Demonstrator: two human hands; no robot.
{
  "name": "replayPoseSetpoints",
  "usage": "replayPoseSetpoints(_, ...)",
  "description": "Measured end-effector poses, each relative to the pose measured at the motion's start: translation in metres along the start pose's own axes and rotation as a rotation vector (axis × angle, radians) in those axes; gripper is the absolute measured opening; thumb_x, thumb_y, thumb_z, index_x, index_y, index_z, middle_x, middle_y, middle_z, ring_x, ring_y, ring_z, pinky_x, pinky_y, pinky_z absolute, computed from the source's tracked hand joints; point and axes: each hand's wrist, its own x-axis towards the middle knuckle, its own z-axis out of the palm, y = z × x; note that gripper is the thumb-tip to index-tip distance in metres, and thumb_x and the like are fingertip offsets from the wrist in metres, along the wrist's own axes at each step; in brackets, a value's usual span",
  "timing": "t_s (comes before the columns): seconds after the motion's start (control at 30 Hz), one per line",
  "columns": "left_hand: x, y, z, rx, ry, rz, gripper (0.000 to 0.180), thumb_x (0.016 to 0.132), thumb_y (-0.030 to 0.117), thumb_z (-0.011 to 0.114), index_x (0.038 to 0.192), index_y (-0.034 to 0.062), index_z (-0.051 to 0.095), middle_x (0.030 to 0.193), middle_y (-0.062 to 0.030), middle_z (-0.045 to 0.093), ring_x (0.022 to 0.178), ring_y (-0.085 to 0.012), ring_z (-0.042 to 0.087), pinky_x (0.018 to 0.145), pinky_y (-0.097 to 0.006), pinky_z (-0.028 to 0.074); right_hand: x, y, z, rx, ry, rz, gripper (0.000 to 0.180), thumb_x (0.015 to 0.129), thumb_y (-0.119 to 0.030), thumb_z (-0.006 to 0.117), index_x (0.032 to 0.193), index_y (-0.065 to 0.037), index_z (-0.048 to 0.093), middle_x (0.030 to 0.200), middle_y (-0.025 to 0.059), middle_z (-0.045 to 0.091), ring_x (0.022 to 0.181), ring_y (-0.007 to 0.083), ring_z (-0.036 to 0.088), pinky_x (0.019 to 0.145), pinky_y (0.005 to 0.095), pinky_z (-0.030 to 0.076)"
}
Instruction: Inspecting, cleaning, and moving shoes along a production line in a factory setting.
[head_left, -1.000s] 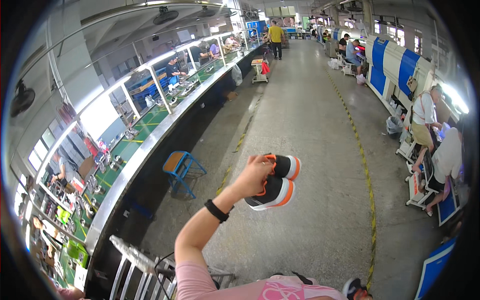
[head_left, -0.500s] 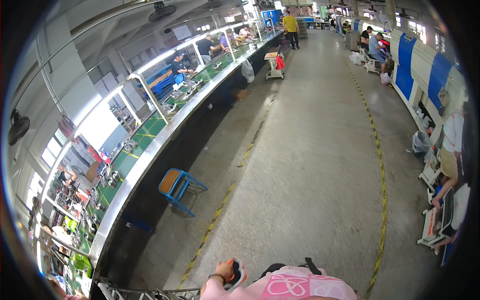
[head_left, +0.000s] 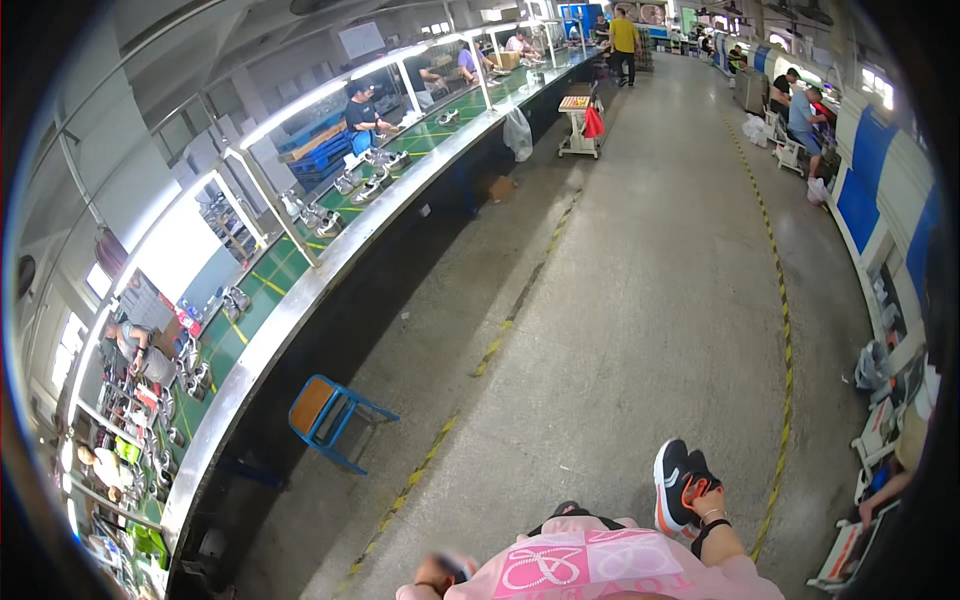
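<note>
In front of me on the right, my right hand [head_left: 709,503] is closed on black sneakers [head_left: 674,484] with a white and orange sole and orange lining. It looks like two shoes held together, toes pointing away from me. Low at the left of my pink shirt [head_left: 590,565], my left hand [head_left: 433,574] is smeared by motion. A dark and white shoe [head_left: 463,567] shows at its fingers, partly hidden by the shirt. Both hands are over the grey floor, apart from the bench.
A long green conveyor bench [head_left: 262,290] with sneakers runs along the left, people seated behind it. A blue stool [head_left: 325,415] with a wooden seat stands beside it. Yellow-black tape [head_left: 786,370] edges the aisle. A cart [head_left: 580,128] and a person in yellow [head_left: 624,40] are ahead; machines line the right.
My right hand has come into view with the black sneakers. My left hand has dropped lower and back toward the edge. The stool and bench have shifted toward me as the view moved.
</note>
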Motion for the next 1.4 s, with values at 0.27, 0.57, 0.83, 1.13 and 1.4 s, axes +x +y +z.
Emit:
replayPoseSetpoints(0.27, 0.224, 0.319, -0.209, 0.146, 0.435, 0.414, 0.024, 0.068, 0.01, 0.065, 0.092, 0.0095, 0.065, 0.103, -0.0155, 0.065, 0.107, -0.0356, 0.057, 0.091, -0.048, 0.041, 0.147, 0.007, 0.016, -0.875, -0.548, -0.044, 0.073, 0.091, -0.056, 0.035, 0.136, 0.0, 0.048, 0.132, 0.0216, 0.057, 0.117, 0.0314, 0.059, 0.1, 0.0417, 0.046)
replayPoseSetpoints(0.57, 0.341, 0.444, -0.255, 0.1, 0.076, 0.053, 0.033, 0.077, 0.023, 0.062, 0.107, 0.0097, 0.065, 0.109, -0.0189, 0.066, 0.109, -0.0381, 0.06, 0.093, -0.048, 0.045, 0.391, -0.215, -0.002, -0.653, -0.573, -0.008, 0.061, 0.085, -0.044, 0.048, 0.125, 0.001, 0.057, 0.125, 0.0245, 0.06, 0.117, 0.0329, 0.059, 0.1, 0.0397, 0.046)
replayPoseSetpoints(0.83, 0.432, 0.513, -0.29, -0.101, -0.134, -0.232, 0.042, 0.079, 0.031, 0.061, 0.116, 0.0113, 0.063, 0.109, -0.018, 0.068, 0.106, -0.0362, 0.065, 0.088, -0.051, 0.048, 0.677, -0.443, -0.006, -0.382, -0.26, -0.036, 0.044, 0.076, -0.026, 0.068, 0.111, 0.001, 0.063, 0.113, 0.023, 0.066, 0.108, 0.0303, 0.065, 0.089, 0.0391, 0.052)
replayPoseSetpoints(1.13, 0.683, 0.734, -0.518, 0.209, 0.053, -0.016, 0.044, 0.08, 0.04, 0.062, 0.114, 0.0117, 0.064, 0.111, -0.0225, 0.066, 0.106, -0.0379, 0.064, 0.092, -0.05, 0.047, 0.863, -0.607, -0.014, -0.47, -0.333, 0.269, 0.062, 0.081, -0.044, 0.059, 0.125, -0.001, 0.061, 0.132, 0.0214, 0.057, 0.126, 0.0307, 0.053, 0.105, 0.0365, 0.042)
replayPoseSetpoints(1.4, 0.921, 0.991, -0.712, 0.182, 0.371, 0.268, 0.019, 0.077, 0.016, 0.063, 0.094, 0.0096, 0.069, 0.101, -0.0147, 0.067, 0.107, -0.033, 0.057, 0.091, -0.045, 0.041, 1.037, -0.721, -0.027, -0.535, -0.421, 0.281, 0.059, 0.083, -0.043, 0.056, 0.123, -0.001, 0.062, 0.129, 0.0208, 0.059, 0.125, 0.0304, 0.054, 0.104, 0.0374, 0.043)
